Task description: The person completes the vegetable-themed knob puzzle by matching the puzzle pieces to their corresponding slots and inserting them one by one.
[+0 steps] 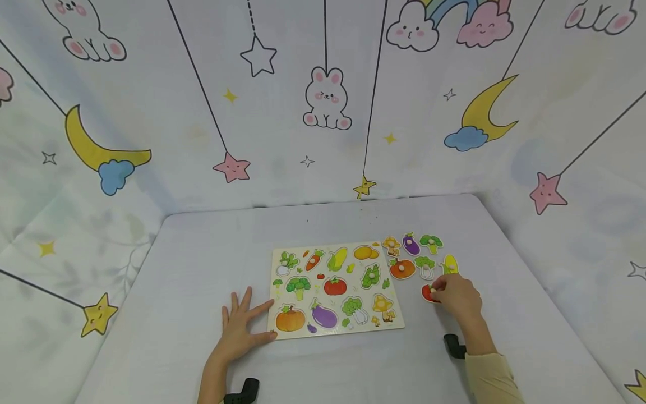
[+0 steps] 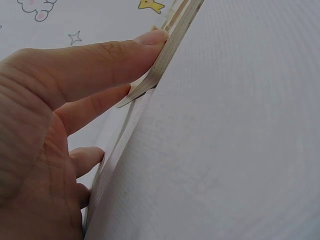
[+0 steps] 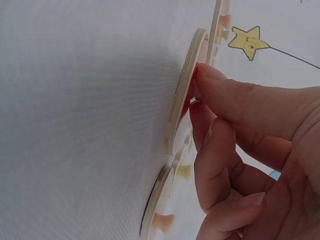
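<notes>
A cream wooden puzzle board (image 1: 312, 294) with colourful vegetable pictures lies flat on the white table. My left hand (image 1: 240, 328) is spread at its left side, with the thumb and index fingertip touching the edge; in the left wrist view the thumb (image 2: 115, 62) presses against the board's wooden side (image 2: 175, 47). To the right of the board, my right hand (image 1: 460, 297) pinches the small knob of a red tomato puzzle piece (image 1: 428, 293) between thumb and fingers. In the right wrist view that piece (image 3: 186, 95) shows edge-on, partly hidden by the fingertips.
Several loose knobbed pieces lie beyond the right hand: a mushroom (image 1: 391, 246), an eggplant (image 1: 411, 244), a broccoli (image 1: 431, 243), a pumpkin (image 1: 402, 269), a leafy green (image 1: 425, 267) and a corn (image 1: 450, 264). A patterned cloth backdrop (image 1: 282, 123) rises behind the table.
</notes>
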Motion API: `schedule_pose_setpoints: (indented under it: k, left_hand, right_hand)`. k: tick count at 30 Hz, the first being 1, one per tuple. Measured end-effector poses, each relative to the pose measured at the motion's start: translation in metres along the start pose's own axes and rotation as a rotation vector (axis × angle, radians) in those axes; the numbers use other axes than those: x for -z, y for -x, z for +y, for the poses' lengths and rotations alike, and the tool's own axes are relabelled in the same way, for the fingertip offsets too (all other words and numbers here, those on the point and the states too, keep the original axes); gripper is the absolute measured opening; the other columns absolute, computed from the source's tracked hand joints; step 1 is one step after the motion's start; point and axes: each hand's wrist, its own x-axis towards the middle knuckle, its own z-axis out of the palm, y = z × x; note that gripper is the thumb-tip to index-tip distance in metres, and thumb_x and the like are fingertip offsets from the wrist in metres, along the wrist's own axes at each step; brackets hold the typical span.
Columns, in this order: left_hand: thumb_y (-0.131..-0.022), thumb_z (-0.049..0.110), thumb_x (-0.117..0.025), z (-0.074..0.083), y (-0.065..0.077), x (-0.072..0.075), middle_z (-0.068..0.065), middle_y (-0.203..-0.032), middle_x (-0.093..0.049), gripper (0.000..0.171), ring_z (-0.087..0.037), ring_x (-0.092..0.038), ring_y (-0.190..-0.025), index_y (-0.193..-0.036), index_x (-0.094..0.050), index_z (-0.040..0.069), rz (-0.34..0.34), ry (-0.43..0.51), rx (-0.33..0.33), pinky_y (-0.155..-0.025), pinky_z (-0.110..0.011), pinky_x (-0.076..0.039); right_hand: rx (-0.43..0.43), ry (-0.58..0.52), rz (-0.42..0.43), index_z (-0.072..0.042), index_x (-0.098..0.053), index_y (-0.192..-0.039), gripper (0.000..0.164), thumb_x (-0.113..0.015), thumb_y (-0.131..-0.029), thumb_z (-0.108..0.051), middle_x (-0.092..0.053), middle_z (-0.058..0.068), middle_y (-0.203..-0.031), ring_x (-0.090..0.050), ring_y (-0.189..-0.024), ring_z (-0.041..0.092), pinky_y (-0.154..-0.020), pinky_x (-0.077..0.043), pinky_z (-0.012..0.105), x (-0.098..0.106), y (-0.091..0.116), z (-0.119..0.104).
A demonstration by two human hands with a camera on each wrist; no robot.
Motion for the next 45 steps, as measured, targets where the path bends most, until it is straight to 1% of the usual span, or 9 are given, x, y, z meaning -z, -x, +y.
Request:
schedule_pose_setpoints:
  k: [8,14,18,21,26,31,34,40,45]
  left_hand:
    - [-0.065,0.044,-0.084,0.001,-0.001,0.001,-0.028,-0.161,-0.012,0.076,-0.053,0.015,-0.145,-0.133,-0.062,0.020,-0.006,-0.005,0.014,-0.111,-0.069,0.017]
    - [-0.065,0.045,-0.084,0.001,-0.001,0.000,-0.028,-0.161,-0.012,0.076,-0.053,0.015,-0.145,-0.133,-0.062,0.019,-0.002,-0.002,0.008,-0.111,-0.070,0.017]
    - [-0.065,0.046,-0.084,0.001,-0.001,0.000,-0.029,-0.160,-0.013,0.076,-0.054,0.015,-0.145,-0.132,-0.063,0.018,0.008,-0.003,-0.004,-0.110,-0.070,0.016]
    - [-0.065,0.046,-0.084,0.001,-0.001,0.000,-0.029,-0.160,-0.013,0.076,-0.055,0.015,-0.144,-0.132,-0.063,0.018,0.013,-0.003,-0.007,-0.110,-0.071,0.016]
    - [-0.065,0.046,-0.085,0.001,-0.001,0.001,-0.028,-0.161,-0.011,0.077,-0.054,0.016,-0.145,-0.133,-0.062,0.019,-0.005,-0.002,0.005,-0.110,-0.070,0.016]
    - [-0.064,0.046,-0.085,0.001,-0.001,0.000,-0.028,-0.161,-0.011,0.077,-0.053,0.016,-0.145,-0.133,-0.062,0.019,-0.005,0.002,0.008,-0.111,-0.070,0.017]
    - [-0.064,0.047,-0.085,0.000,-0.001,-0.001,-0.028,-0.160,-0.012,0.077,-0.054,0.015,-0.145,-0.132,-0.063,0.019,0.006,0.002,0.001,-0.110,-0.070,0.016]
    - [-0.063,0.046,-0.085,-0.001,0.000,-0.001,-0.029,-0.160,-0.013,0.076,-0.055,0.014,-0.145,-0.131,-0.064,0.018,0.016,0.006,0.000,-0.110,-0.070,0.016]
    - [-0.064,0.045,-0.085,0.000,0.001,0.000,-0.028,-0.161,-0.011,0.077,-0.053,0.016,-0.145,-0.133,-0.063,0.019,-0.003,0.002,0.015,-0.111,-0.069,0.017]
  right_hand:
    - [0.001,-0.014,-0.003,-0.002,-0.071,-0.098,0.019,-0.073,-0.085,-0.015,-0.063,0.009,-0.077,-0.053,-0.076,0.026,-0.063,-0.041,0.037,0.001,0.000,0.000]
    - [-0.004,-0.037,-0.020,-0.002,-0.071,-0.099,0.019,-0.073,-0.086,-0.015,-0.064,0.010,-0.080,-0.053,-0.078,0.026,-0.064,-0.042,0.036,0.004,0.000,-0.001]
    - [0.040,-0.051,0.001,-0.002,-0.071,-0.101,0.021,-0.072,-0.087,-0.017,-0.065,0.010,-0.082,-0.054,-0.078,0.025,-0.063,-0.042,0.034,0.004,0.001,-0.010]
    - [0.097,-0.076,0.014,-0.001,-0.071,-0.102,0.021,-0.072,-0.087,-0.017,-0.066,0.010,-0.084,-0.054,-0.077,0.023,-0.061,-0.043,0.030,0.002,0.003,-0.025]
    - [0.189,-0.127,0.009,-0.002,-0.070,-0.101,0.019,-0.072,-0.087,-0.015,-0.066,0.008,-0.086,-0.055,-0.076,0.020,-0.060,-0.046,0.025,-0.007,0.008,-0.062]
    - [0.282,-0.170,-0.005,-0.004,-0.073,-0.096,0.014,-0.074,-0.086,-0.014,-0.066,0.005,-0.083,-0.055,-0.074,0.018,-0.062,-0.047,0.024,-0.028,0.008,-0.101]
    - [0.331,-0.172,-0.016,-0.007,-0.074,-0.093,0.011,-0.075,-0.085,-0.015,-0.064,0.003,-0.081,-0.054,-0.074,0.016,-0.063,-0.046,0.023,-0.045,0.006,-0.119]
    - [0.413,-0.163,-0.052,-0.010,-0.073,-0.085,0.005,-0.075,-0.083,-0.014,-0.062,-0.002,-0.073,-0.053,-0.069,0.013,-0.062,-0.045,0.023,-0.073,0.005,-0.148]
    - [0.455,-0.131,-0.048,-0.011,-0.073,-0.082,0.004,-0.076,-0.081,-0.014,-0.062,-0.002,-0.073,-0.053,-0.067,0.011,-0.059,-0.044,0.023,-0.090,0.006,-0.160]
